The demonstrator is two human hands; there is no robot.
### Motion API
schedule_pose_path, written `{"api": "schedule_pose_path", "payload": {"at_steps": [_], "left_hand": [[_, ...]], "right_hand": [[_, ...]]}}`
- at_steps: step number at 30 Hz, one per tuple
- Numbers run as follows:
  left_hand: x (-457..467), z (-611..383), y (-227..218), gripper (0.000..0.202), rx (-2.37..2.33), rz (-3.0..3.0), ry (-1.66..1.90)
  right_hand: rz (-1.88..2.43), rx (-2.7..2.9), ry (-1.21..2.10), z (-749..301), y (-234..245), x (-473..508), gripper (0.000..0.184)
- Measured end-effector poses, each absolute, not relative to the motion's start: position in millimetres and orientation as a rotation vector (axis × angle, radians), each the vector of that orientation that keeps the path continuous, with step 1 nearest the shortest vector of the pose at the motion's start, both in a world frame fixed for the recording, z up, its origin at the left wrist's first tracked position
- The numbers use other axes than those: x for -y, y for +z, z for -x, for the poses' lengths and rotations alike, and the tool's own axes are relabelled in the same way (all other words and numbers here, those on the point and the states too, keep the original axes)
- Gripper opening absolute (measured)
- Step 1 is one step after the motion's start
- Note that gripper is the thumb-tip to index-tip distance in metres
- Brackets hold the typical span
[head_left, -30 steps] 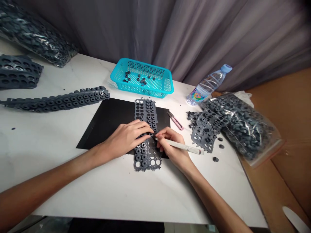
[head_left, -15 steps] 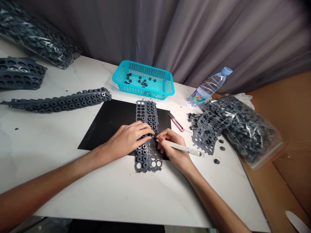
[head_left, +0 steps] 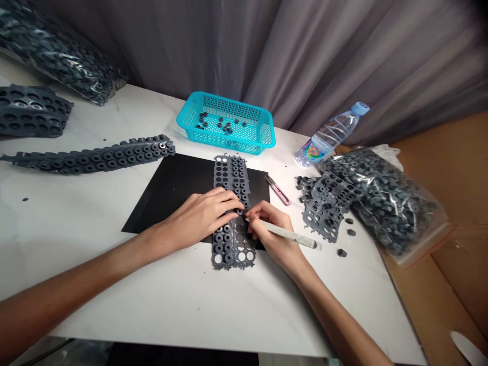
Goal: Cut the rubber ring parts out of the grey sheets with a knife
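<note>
A dark grey rubber sheet (head_left: pixel 224 178) with rows of holes and raised ring-shaped parts lies lengthwise across a black mat (head_left: pixel 171 188). My left hand (head_left: pixel 208 213) lies over the sheet's middle, fingers bent, its thumb and fingertips gripping it around one ring. Just right of those fingertips, my right hand (head_left: pixel 272 223) is closed in a pen grip on a slim tool with a pale handle (head_left: pixel 292 235). The tool's tip meets the sheet near my left fingertips; its exact shape is hidden by my fingers.
Behind the mat stands a turquoise basket (head_left: pixel 229 140) with several small rubber parts. A pink cutter (head_left: pixel 278 190) lies right of the mat, near a water bottle (head_left: pixel 331 134), rubber scraps (head_left: pixel 326 208) and a filled plastic bag (head_left: pixel 396 203). Another rubber strip (head_left: pixel 95 157) lies left.
The whole view has shifted very slightly. Both hands keep their hold, with hardly any movement at the sheet.
</note>
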State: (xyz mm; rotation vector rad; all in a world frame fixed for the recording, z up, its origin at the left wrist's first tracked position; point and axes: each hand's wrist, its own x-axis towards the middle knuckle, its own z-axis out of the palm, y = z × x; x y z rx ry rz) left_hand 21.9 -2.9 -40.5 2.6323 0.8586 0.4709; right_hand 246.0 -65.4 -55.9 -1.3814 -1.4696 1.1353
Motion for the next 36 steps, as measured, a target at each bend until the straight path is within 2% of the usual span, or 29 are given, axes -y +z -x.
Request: {"api": "schedule_pose_path", "payload": {"at_steps": [36], "left_hand": [[3.4, -24.6, -41.1, 0.021, -0.897, -2.715, 0.499]], "right_hand": [[1.398, 1.474, 1.126, -245.7, -55.3, 65.6, 0.005]]}}
